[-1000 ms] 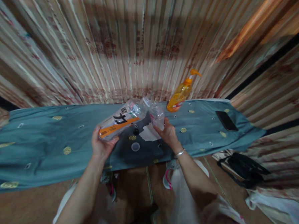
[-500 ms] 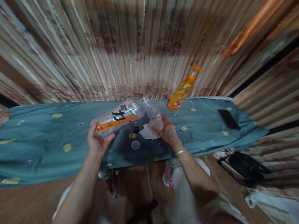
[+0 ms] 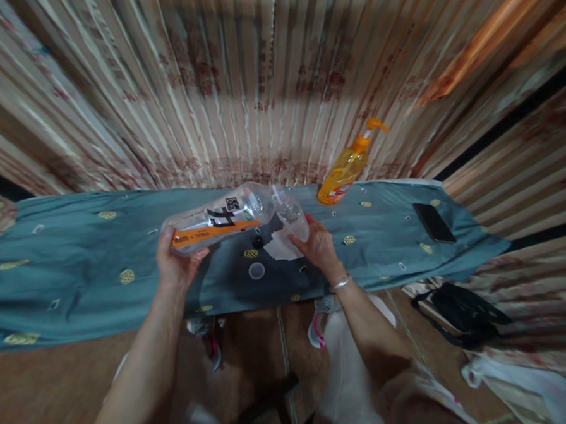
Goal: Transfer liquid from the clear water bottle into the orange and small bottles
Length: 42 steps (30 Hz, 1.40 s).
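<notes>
My left hand [image 3: 178,260] is wrapped round the lower end of a clear plastic bottle [image 3: 199,223] with black characters and an orange band. The bottle is tilted, its narrower end up and to the right. My right hand [image 3: 317,242] grips a small clear plastic container [image 3: 290,211], narrow at its upper left end. The two clear pieces meet or overlap near their narrow ends; whether they touch I cannot tell. Beside my right fingers lies a ragged white piece [image 3: 281,247], perhaps paper. A small round translucent disc [image 3: 256,271] rests on the cloth below.
An orange pump bottle [image 3: 342,174] stands at the back of the table with its teal patterned cloth [image 3: 86,252]. A dark phone [image 3: 434,223] lies at the right. Pleated curtains [image 3: 252,77] hang behind. On the floor at right is a black bag [image 3: 470,310].
My left hand has shifted slightly left, drawing the labelled bottle a little with it. My right hand and the small clear container stay nearly in place.
</notes>
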{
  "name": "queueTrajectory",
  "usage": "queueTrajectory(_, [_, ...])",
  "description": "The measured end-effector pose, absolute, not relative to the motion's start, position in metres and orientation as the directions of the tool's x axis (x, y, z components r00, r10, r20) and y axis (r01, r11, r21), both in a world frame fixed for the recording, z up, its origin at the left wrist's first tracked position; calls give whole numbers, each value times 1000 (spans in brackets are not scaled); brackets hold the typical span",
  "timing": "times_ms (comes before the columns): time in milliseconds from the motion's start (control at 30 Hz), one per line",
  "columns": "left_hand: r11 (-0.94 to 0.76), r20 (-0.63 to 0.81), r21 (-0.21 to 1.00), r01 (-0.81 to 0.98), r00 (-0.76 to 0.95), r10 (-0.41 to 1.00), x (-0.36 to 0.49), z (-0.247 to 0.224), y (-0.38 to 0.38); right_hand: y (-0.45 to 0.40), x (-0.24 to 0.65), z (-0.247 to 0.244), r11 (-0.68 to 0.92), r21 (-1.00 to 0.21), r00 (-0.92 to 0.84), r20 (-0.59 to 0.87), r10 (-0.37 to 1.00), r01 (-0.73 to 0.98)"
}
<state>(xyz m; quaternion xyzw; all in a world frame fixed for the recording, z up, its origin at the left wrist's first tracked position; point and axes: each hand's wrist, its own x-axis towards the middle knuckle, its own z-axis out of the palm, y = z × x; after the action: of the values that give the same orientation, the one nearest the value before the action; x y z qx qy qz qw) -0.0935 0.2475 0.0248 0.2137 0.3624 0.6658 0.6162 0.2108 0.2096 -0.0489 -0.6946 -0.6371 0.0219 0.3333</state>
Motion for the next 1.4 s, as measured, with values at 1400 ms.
queueTrajectory(1400, [-129, 15, 848, -514, -220, 975, -114, 20, 259, 213, 214, -58, -11, -324, 164, 450, 878, 946])
